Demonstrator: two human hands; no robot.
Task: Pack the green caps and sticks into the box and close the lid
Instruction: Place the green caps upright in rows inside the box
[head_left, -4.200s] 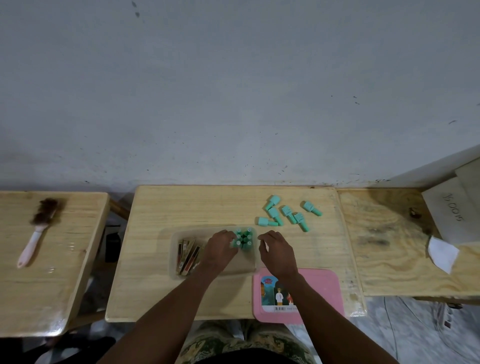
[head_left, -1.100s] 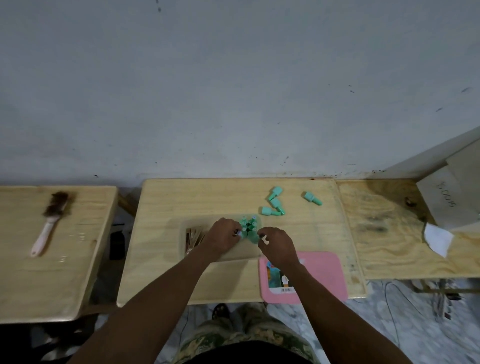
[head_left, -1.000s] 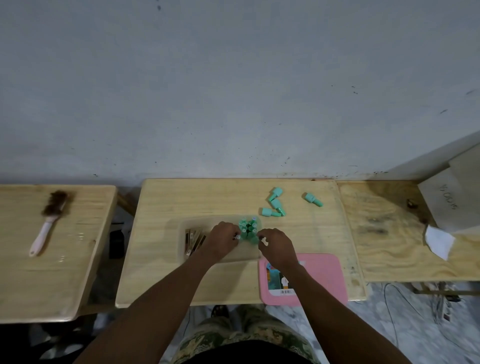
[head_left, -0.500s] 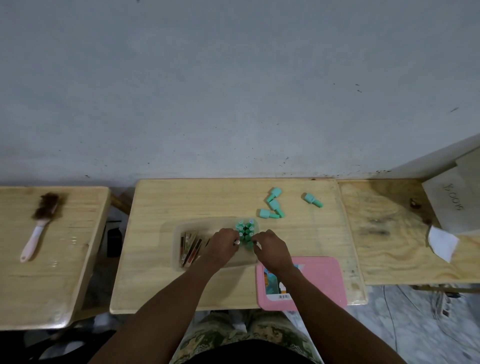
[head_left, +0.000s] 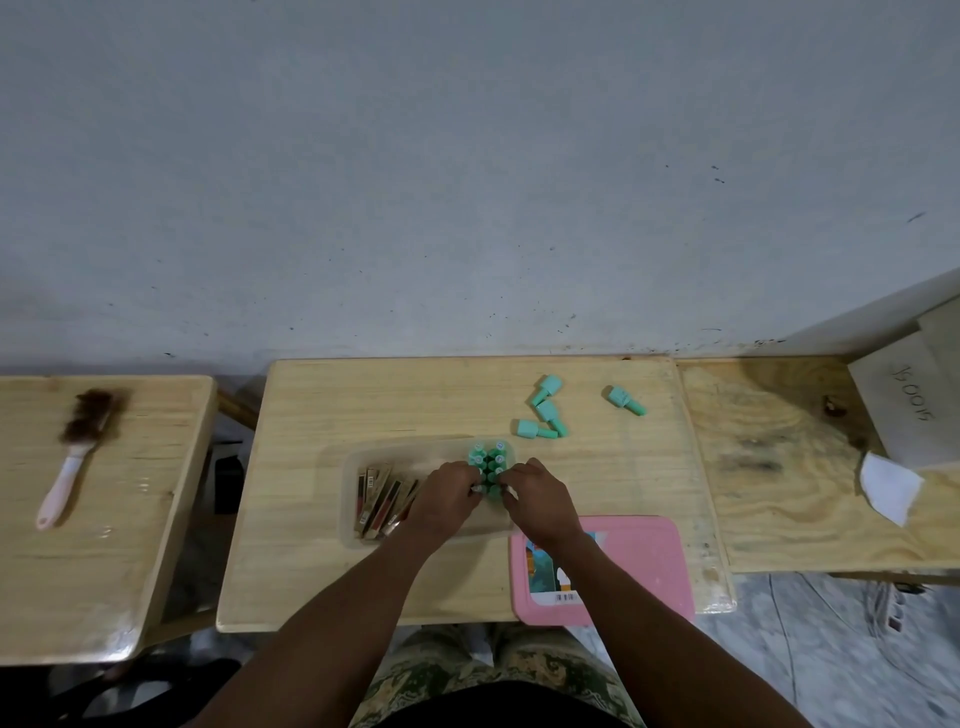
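Two hands meet at frame centre: my left hand (head_left: 448, 493) and right hand (head_left: 540, 496) pinch around the upright cluster of small green plastic caps (head_left: 488, 465) at the right end of the clear plastic box (head_left: 349, 512); whether either actually grips one, I cannot tell. Flat brown sticks (head_left: 378, 500) lie in its left end. Four loose green caps (head_left: 544, 413) wait on the wooden counter (head_left: 363, 405) above; light, slick, best pinched by the wide end. The pink lid (head_left: 639, 561) lies lower right.

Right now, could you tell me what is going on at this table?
A person is packing a clear box. Both hands, left and right, are at the upright green caps inside it, beside the sticks. Four loose caps lie on the table, and the pink lid lies off to the right.
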